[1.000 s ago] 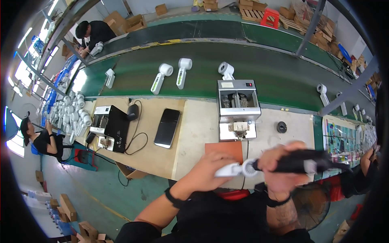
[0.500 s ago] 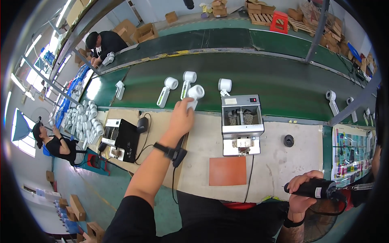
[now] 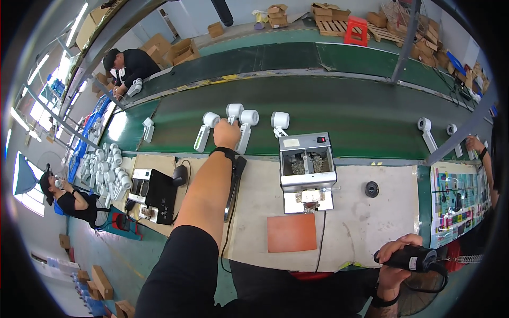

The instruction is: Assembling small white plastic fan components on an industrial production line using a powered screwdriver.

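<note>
My left arm reaches across to the green belt, where my left hand (image 3: 227,135) closes over the handle of a white handheld device with a round head (image 3: 234,109). Most of that handle is hidden under the fingers. Close on either side lie two more such devices, a left white device (image 3: 202,138) and a right white device (image 3: 244,139). At the lower right, my right hand (image 3: 395,259) is wrapped round a black electric screwdriver (image 3: 416,258), held sideways at the bench's front edge. A silver screw feeder (image 3: 306,168) with screws inside stands on the bench between my hands.
A black screw feeder (image 3: 161,196), a brown-orange sheet (image 3: 291,233) and a black round part (image 3: 371,189) are on the bench. White devices (image 3: 103,169) are piled at left. A metal post (image 3: 456,139) rises at right, with another person's hand (image 3: 474,143) beyond. Two co-workers sit at left.
My left hand has let go of the right-hand white device, now lying on the belt, and moved left onto the middle one. Another person's hand has appeared at far right. My right hand keeps the screwdriver.
</note>
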A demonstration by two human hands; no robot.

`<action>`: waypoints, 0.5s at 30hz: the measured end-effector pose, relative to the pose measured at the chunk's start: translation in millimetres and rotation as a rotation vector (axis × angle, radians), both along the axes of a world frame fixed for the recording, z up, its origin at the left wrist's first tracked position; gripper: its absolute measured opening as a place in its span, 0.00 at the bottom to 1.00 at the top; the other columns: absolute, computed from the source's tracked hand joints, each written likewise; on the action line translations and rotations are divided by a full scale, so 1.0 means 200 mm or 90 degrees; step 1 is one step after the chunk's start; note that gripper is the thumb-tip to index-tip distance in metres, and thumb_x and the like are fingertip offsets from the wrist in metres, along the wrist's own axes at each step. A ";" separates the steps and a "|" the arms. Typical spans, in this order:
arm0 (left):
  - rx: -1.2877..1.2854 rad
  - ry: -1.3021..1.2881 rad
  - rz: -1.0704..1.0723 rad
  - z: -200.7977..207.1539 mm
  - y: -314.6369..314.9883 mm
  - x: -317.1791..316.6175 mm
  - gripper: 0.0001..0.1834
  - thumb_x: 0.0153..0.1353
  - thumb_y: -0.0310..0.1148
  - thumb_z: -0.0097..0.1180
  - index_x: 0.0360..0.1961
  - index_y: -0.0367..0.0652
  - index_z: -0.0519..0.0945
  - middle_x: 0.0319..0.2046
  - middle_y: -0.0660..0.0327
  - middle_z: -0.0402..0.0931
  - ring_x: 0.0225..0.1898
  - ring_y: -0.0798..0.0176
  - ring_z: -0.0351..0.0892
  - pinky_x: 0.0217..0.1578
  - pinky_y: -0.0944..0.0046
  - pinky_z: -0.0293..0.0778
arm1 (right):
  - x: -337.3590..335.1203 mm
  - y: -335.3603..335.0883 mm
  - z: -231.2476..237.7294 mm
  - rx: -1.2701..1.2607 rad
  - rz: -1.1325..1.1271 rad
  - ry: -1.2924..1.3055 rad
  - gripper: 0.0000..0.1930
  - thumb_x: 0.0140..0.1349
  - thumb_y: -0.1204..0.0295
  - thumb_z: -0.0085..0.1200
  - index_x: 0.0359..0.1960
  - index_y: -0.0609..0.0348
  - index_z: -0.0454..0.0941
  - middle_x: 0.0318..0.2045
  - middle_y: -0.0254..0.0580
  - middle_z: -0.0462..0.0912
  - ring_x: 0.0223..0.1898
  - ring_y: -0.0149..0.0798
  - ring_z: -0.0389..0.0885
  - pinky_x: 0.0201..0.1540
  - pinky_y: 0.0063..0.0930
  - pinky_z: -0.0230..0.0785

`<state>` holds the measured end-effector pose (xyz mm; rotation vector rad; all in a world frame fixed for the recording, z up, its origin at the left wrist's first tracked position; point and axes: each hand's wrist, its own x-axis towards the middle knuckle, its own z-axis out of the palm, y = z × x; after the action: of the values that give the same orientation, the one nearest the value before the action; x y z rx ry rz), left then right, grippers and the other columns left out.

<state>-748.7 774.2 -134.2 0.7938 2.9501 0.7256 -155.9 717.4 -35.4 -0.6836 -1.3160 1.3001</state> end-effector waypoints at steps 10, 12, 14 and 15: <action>0.348 0.374 -0.365 0.46 -0.51 0.40 0.13 0.59 0.29 0.69 0.44 0.36 0.85 0.33 0.50 0.81 0.36 0.43 0.81 0.37 0.49 0.76 | -0.10 -0.05 -0.01 -0.050 -0.008 -0.023 0.50 0.52 0.22 0.57 0.52 0.60 0.62 0.18 0.36 0.71 0.17 0.34 0.72 0.23 0.28 0.68; 0.347 0.353 -0.382 0.58 -0.64 0.59 0.13 0.58 0.27 0.70 0.44 0.34 0.84 0.34 0.51 0.81 0.35 0.46 0.81 0.36 0.53 0.76 | -0.17 -0.06 -0.02 -0.048 0.010 -0.011 0.51 0.52 0.22 0.57 0.52 0.61 0.62 0.18 0.36 0.71 0.19 0.34 0.73 0.24 0.28 0.69; 0.347 0.329 -0.394 0.66 -0.77 0.77 0.13 0.58 0.24 0.70 0.44 0.33 0.84 0.34 0.52 0.81 0.33 0.48 0.81 0.35 0.57 0.75 | -0.28 -0.09 0.03 -0.048 0.017 -0.004 0.53 0.50 0.19 0.55 0.54 0.61 0.62 0.19 0.36 0.72 0.19 0.34 0.72 0.25 0.29 0.69; 0.357 0.308 -0.394 0.69 -0.82 0.85 0.14 0.57 0.23 0.70 0.44 0.33 0.84 0.34 0.52 0.81 0.33 0.50 0.80 0.35 0.57 0.75 | -0.34 -0.10 0.04 -0.022 0.030 0.024 0.51 0.54 0.21 0.54 0.54 0.60 0.63 0.19 0.35 0.72 0.19 0.34 0.72 0.25 0.29 0.69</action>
<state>-578.0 609.9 3.0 2.0434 2.5489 1.4624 -223.8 698.4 -28.2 -0.6534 -1.2882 1.3703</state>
